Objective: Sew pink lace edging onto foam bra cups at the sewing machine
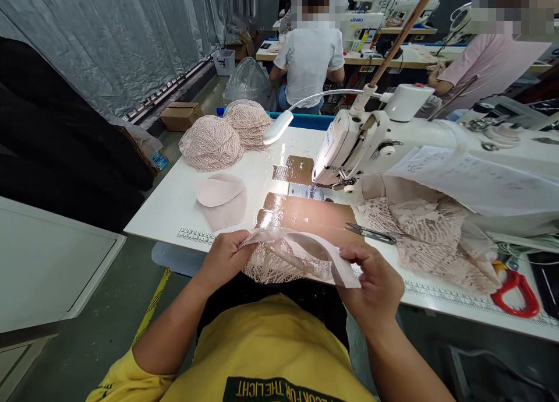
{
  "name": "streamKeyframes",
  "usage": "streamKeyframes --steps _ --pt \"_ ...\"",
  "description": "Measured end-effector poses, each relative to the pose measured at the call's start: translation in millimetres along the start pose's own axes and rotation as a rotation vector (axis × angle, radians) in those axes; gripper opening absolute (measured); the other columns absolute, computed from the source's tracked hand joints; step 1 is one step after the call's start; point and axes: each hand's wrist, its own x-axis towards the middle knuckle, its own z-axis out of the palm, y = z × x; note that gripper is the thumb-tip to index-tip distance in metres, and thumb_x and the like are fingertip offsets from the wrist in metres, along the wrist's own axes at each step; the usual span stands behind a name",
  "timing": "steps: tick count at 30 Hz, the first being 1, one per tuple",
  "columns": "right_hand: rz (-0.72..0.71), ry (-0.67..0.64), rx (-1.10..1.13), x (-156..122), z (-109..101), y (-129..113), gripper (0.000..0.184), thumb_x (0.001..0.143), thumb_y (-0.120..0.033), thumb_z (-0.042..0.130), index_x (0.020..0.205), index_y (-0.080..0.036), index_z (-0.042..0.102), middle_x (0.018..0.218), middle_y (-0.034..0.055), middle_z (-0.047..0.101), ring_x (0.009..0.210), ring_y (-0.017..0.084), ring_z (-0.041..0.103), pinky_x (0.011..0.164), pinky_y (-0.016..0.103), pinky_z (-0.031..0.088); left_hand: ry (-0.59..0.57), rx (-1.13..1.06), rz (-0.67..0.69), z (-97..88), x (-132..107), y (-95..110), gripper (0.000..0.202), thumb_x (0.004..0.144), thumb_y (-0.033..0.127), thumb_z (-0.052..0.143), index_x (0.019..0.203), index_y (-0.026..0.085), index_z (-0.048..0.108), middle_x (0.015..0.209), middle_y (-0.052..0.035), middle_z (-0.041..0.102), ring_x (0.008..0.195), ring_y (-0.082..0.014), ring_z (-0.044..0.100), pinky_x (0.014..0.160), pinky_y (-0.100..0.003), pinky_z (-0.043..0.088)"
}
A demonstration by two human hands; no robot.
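Note:
Between my two hands hangs a pale pink lace piece [277, 266] with a smooth fabric edge, held at the table's front edge. My left hand [229, 253] pinches its left end. On the other side, my right hand [371, 274] grips the smooth band close to its loose right end. The band bows upward between the hands. Just beyond stands a white sewing machine [349, 140], its needle area lit. Small thread snips [371, 233] lie on the table near my right hand. Left of the machine rest smooth pale fabric pieces [222, 201].
Two stacks of lace cups [212, 143] sit at the table's back left. More lace fabric [432, 233] is heaped under the machine arm, with red-handled scissors [517, 294] to its right. A lamp [278, 128] reaches over the table. Two people sit at machines beyond.

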Motion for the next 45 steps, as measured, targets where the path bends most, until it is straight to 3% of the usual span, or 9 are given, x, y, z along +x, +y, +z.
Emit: streamKeyframes --steps 4,9,13,17,23,29,36,41,45 --pt "0.118 -0.258 0.197 5 6 -5 0.005 0.078 -0.019 0.059 0.081 -0.022 0.056 0.088 0.0031 0.064 0.071 0.014 0.057 0.060 0.025 0.047 -0.410 -0.561 -0.034 5.7 -10 12 0.041 0.087 0.050 0.052 0.071 0.014 0.060 0.062 -0.0019 0.055 0.059 -0.0134 0.051 0.057 -0.024 0.039" --pt "0.489 -0.727 0.844 -4 20 -7 0.013 0.078 -0.031 0.067 0.079 -0.019 0.060 0.078 0.0012 0.063 0.069 0.015 0.056 0.062 0.025 0.046 -0.831 -0.860 0.007 12.4 -21 26 0.054 0.080 0.051 0.063 0.124 0.020 0.056 0.117 -0.0142 0.059 0.088 -0.0225 0.064 0.081 -0.035 0.049" --pt "0.678 -0.836 1.194 -17 26 -1 0.019 0.075 -0.033 0.073 0.079 -0.018 0.063 0.073 -0.0006 0.060 0.064 0.012 0.052 0.061 0.023 0.043 -0.705 -0.792 0.022 7.4 -18 21 0.078 0.077 0.040 0.070 0.145 0.033 0.031 0.115 -0.0105 0.056 0.073 -0.0119 0.060 0.066 -0.024 0.048" --pt "0.658 -0.996 1.422 -20 25 -3 0.019 0.076 -0.034 0.073 0.079 -0.017 0.064 0.069 -0.0016 0.057 0.058 0.009 0.048 0.059 0.021 0.041 -0.384 -0.557 0.113 6.8 1 14 0.075 0.072 0.035 0.076 0.139 0.030 0.043 0.119 -0.0088 0.052 0.091 -0.0147 0.055 0.076 -0.025 0.048" --pt "0.747 -0.845 1.334 -20 16 -3 0.024 0.074 -0.037 0.074 0.082 -0.016 0.066 0.072 0.0002 0.061 0.060 0.010 0.051 0.059 0.022 0.040 -0.892 -0.780 -0.041 14.6 11 -1 0.071 0.070 0.053 0.074 0.129 0.018 0.056 0.112 -0.0146 0.062 0.103 -0.0265 0.059 0.090 -0.038 0.046" --pt "0.905 -0.510 1.109 -24 12 9 0.023 0.072 -0.035 0.076 0.079 -0.019 0.060 0.069 -0.0024 0.059 0.059 0.010 0.050 0.056 0.021 0.040 -0.542 -0.640 0.086 12.2 0 -11 0.088 0.065 0.052 0.077 0.140 0.023 0.042 0.127 -0.0130 0.055 0.115 -0.0286 0.053 0.094 -0.037 0.045" --pt "0.896 -0.427 1.029 -25 14 4 0.024 0.076 -0.037 0.072 0.090 -0.023 0.059 0.076 -0.0011 0.060 0.069 0.014 0.055 0.063 0.024 0.045 -0.231 -0.112 0.179 24.8 -4 -1 0.019 0.086 0.025 0.057 0.099 0.015 0.067 0.088 -0.0057 0.068 0.080 -0.0162 0.063 0.071 -0.026 0.050" --pt "0.799 -0.301 0.870 -28 17 7 0.048 0.079 -0.037 0.069 0.122 -0.028 0.049 0.065 -0.0068 0.047 0.059 0.012 0.048 0.057 0.024 0.041 -0.013 0.094 0.377 23.8 -4 -10 0.015 0.089 0.020 0.053 0.095 0.016 0.066 0.086 -0.0057 0.070 0.079 -0.0151 0.064 0.070 -0.026 0.051" --pt "0.623 -0.249 0.610 -30 19 8 0.059 0.084 -0.034 0.063 0.138 -0.028 0.041 0.061 -0.0082 0.039 0.055 0.011 0.041 0.054 0.023 0.038 0.084 0.167 0.616 19.0 -14 11 0.019 0.088 0.014 0.051 0.102 0.019 0.063 0.100 -0.0086 0.069 0.094 -0.0187 0.064 0.083 -0.033 0.050"
